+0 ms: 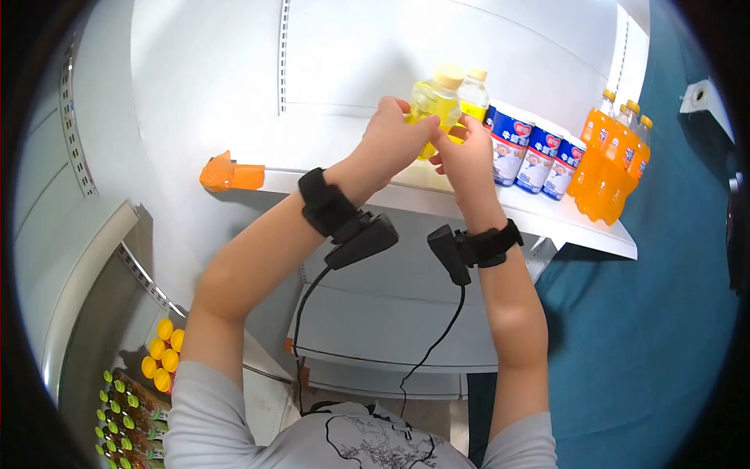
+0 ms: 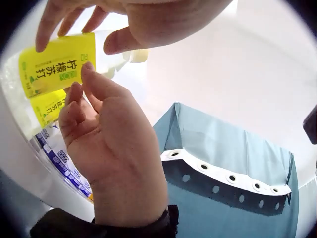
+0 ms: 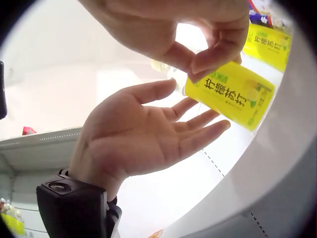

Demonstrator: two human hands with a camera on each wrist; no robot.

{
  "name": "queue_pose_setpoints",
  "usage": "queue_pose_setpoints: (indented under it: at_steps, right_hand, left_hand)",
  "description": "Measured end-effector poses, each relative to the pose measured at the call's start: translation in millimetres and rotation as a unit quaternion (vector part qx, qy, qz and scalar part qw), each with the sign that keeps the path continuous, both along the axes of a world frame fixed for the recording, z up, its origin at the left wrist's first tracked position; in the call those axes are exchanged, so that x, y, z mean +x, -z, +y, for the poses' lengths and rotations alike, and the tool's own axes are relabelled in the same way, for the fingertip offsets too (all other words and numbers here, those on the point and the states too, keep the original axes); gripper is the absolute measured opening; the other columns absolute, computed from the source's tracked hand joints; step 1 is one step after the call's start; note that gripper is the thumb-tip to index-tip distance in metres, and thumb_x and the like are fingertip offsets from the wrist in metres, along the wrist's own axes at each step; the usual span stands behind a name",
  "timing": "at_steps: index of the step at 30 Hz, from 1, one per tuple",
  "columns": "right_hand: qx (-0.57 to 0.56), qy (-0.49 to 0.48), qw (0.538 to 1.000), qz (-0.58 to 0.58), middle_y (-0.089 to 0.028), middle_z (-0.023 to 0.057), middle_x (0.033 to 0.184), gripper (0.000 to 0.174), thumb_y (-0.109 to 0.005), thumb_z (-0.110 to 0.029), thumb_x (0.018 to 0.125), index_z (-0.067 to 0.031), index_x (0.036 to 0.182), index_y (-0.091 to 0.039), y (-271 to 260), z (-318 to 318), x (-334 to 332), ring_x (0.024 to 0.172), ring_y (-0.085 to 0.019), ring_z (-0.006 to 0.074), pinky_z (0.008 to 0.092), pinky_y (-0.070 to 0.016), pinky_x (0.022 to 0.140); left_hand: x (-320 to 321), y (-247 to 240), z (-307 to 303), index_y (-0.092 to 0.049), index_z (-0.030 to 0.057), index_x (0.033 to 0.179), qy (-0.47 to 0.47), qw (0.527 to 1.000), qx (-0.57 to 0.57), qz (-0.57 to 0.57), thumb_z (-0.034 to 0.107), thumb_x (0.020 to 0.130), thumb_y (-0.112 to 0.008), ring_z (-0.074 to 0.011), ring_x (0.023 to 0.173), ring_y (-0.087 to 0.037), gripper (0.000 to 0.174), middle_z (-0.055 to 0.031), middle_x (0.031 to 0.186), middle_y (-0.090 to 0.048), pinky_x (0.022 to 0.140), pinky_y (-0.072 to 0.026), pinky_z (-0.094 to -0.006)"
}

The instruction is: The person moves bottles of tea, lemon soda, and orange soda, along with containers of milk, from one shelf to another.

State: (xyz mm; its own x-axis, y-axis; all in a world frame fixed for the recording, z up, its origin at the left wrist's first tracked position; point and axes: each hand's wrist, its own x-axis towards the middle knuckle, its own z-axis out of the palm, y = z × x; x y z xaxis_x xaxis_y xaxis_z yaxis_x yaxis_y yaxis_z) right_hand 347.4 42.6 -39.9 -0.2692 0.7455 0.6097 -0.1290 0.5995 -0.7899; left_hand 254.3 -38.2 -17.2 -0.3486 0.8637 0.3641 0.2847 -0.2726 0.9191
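Note:
A clear lemon soda bottle (image 1: 432, 102) with a yellow label and pale yellow cap stands at the shelf's front edge, between both hands. My right hand (image 1: 473, 160) pinches it near the top of the label with thumb and curled fingers, as the right wrist view shows. On the other side, my left hand (image 1: 391, 144) has its fingers spread and fairly straight, fingertips right at the label (image 2: 59, 64); its palm (image 3: 138, 131) faces the bottle. A second lemon soda bottle (image 1: 474, 92) is just behind, partly hidden by the first one.
Right of the bottles, several blue-and-white cans (image 1: 512, 144) stand in a row, then several orange soda bottles (image 1: 609, 156) at the shelf's end. Orange wrapping (image 1: 232, 173) covers the shelf's left corner. Yellow-capped containers (image 1: 162, 356) and green-capped bottles (image 1: 125, 422) stand lower left. A teal curtain (image 1: 648, 336) hangs right.

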Motion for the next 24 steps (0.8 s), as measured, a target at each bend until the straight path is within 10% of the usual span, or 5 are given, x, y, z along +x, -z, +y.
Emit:
queue_pose_setpoints:
  at_steps: [6,16,24]
  right_hand:
    - [0.163,0.108,0.98,0.042,-0.059,0.0197,0.09,0.039,-0.065,-0.013,0.07,0.0056,0.1,-0.049,20.1,-4.4,1.1,0.078,-0.06,0.0276,0.0347,-0.0476,0.067]
    - [0.224,0.114,0.966,0.065,-0.052,0.0196,0.093,0.037,-0.062,-0.004,0.069,0.0045,0.102,-0.047,-0.6,-68.9,58.8,0.087,-0.051,0.0341,0.0403,-0.0416,0.075]
    - [0.223,0.041,0.973,0.044,-0.05,0.0161,0.092,0.048,-0.066,-0.005,0.07,0.0043,0.111,-0.045,46.1,-148.8,103.0,0.067,-0.057,0.0244,0.027,-0.0461,0.044]
  left_hand:
    - [2.5,29.0,7.0,-0.052,-0.0054,0.107,-0.068,0.978,0.168,0.104,0.014,0.078,-0.059,-0.0166,0.087,-0.056,0.036,-0.0133,0.099,-0.059,0.075,-0.0444,-0.0255]
    - [63.2,11.2,-56.4,-0.045,-0.0029,0.118,-0.028,0.977,0.199,0.076,0.015,0.081,-0.055,-0.0145,0.089,-0.055,0.042,-0.0102,0.105,-0.055,0.073,-0.0466,-0.0255]
    - [112.3,75.8,-140.7,-0.04,0.0034,0.125,-0.103,0.969,0.225,-0.022,0.01,0.085,-0.051,-0.0177,0.096,-0.052,0.042,-0.0085,0.113,-0.047,0.074,-0.0468,-0.0273]
